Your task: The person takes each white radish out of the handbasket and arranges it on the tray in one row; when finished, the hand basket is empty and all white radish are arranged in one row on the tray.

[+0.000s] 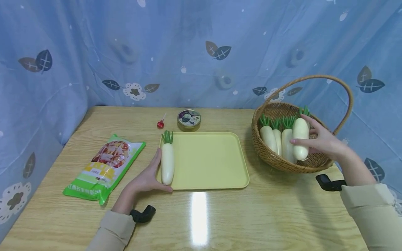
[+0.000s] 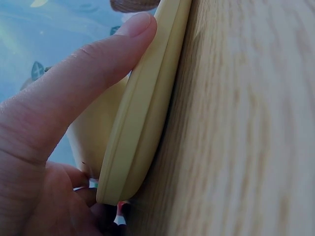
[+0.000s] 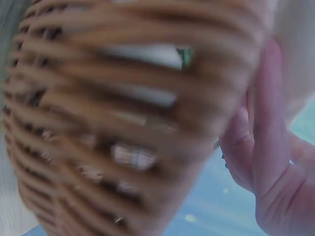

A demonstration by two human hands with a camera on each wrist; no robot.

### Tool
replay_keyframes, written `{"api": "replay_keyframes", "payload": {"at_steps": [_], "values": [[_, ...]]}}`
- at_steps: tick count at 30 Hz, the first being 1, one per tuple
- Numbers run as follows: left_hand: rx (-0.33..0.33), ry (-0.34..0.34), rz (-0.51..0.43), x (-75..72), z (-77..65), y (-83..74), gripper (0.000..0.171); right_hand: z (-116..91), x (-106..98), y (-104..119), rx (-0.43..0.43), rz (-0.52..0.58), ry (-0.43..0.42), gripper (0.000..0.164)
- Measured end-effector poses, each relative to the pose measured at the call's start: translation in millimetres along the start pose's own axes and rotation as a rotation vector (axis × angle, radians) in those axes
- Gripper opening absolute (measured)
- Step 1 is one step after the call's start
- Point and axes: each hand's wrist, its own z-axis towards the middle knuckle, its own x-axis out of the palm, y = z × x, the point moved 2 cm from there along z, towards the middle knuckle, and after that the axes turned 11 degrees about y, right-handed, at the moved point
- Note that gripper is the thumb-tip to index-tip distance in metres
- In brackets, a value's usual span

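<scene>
At the right, my right hand [image 1: 323, 139] grips a white radish [image 1: 300, 134] over the wicker basket [image 1: 282, 167], its thumb across the front and its fingers at the far side. Several more white radishes [image 1: 268, 137] with green tops lean inside that basket. My left hand [image 1: 146, 177] holds the near left corner of a pale yellow tray [image 1: 210, 164], thumb along the front rim and fingers along the left side. In the left wrist view the thumb [image 2: 93, 73] lies on the tray's edge [image 2: 142, 113]. One white radish [image 1: 167, 164] lies on the tray's left side, green top away from me.
A green and white food bag [image 1: 105, 167] lies left of the tray. Behind the tray are a red lollipop [image 1: 160, 124] and a round tin [image 1: 189, 120]. The basket's tall handle [image 1: 348, 94] arches above the right hand. A blue patterned curtain [image 1: 188, 52] hangs behind the wooden table [image 1: 251, 219].
</scene>
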Motion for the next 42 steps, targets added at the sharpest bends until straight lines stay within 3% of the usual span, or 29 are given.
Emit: {"api": "replay_keyframes", "payload": {"at_steps": [19,28,42], "values": [[-0.001,-0.003,0.013,1.4,2.2,-0.7,0.14,-11,37,35,-0.113,-0.036,0.015,0.094],[0.001,-0.005,0.011,1.5,2.2,-0.9,0.139,-16,60,52,-0.152,0.024,0.079,0.092],[0.003,-0.011,0.011,0.6,0.5,0.6,0.14,-6,91,65,-0.19,0.043,0.125,0.095]]}}
